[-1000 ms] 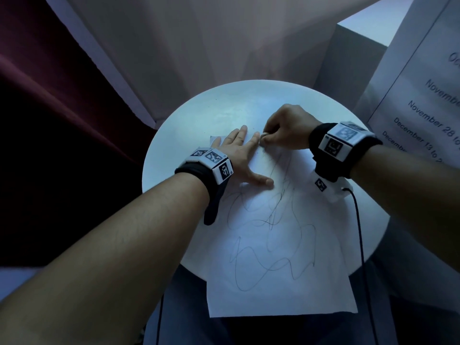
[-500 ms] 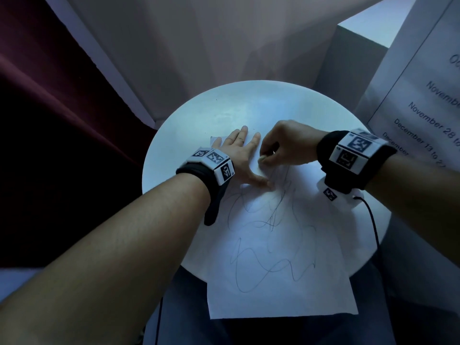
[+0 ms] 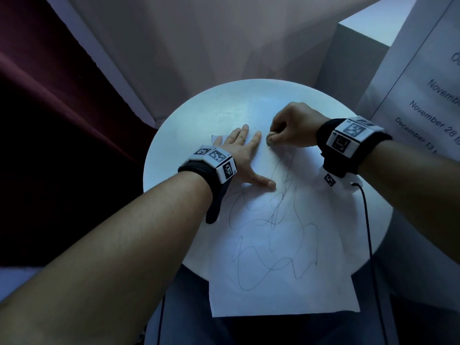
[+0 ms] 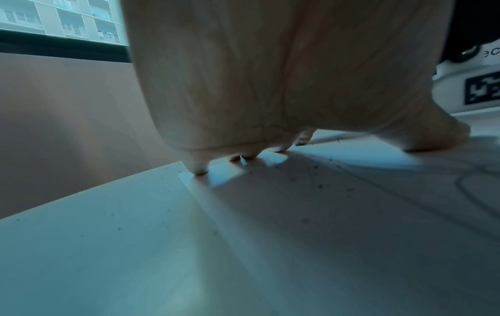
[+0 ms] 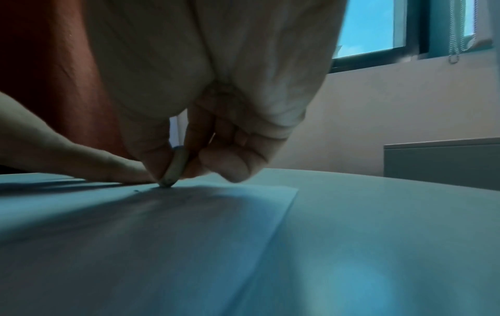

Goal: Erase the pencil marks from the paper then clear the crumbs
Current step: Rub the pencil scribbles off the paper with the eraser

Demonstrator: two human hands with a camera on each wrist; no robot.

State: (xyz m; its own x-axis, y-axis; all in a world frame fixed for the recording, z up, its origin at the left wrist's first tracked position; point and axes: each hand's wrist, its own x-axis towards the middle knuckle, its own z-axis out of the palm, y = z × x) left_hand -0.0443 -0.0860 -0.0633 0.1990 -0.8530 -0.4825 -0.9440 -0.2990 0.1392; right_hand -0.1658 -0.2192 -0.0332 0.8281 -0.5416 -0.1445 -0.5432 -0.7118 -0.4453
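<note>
1. While its fingers curl down together, the right hand (image 3: 296, 125) pinches a small pale, worn eraser (image 5: 173, 169) between thumb and fingertips, and the eraser's dirty tip touches the white sheet of paper (image 3: 273, 245) near the sheet's far edge.
2. Just left of that eraser, the left hand (image 3: 239, 155) lies flat on the paper with straight, spread fingers, holding nothing; its thumb (image 3: 263, 182) points toward the sheet's middle, and its fingertips press near the sheet's far left corner in the left wrist view.
3. Looping grey pencil scribbles (image 3: 271, 235) cover the middle of the paper and run up in thin lines to the eraser tip.
4. Dark eraser crumbs (image 4: 319, 183) lie scattered on the paper just beside the left hand's fingers, with a few specks on the surface beyond the sheet's edge.
5. Under the paper is a round white table (image 3: 199, 135); the sheet's near edge overhangs the table's near rim.
6. Both wrists carry black bands with white marker blocks, and a thin black cable (image 3: 368, 232) runs off the right band, just right of the paper.
7. Well right of the paper stands a white printed notice (image 3: 428, 100) with month names.
</note>
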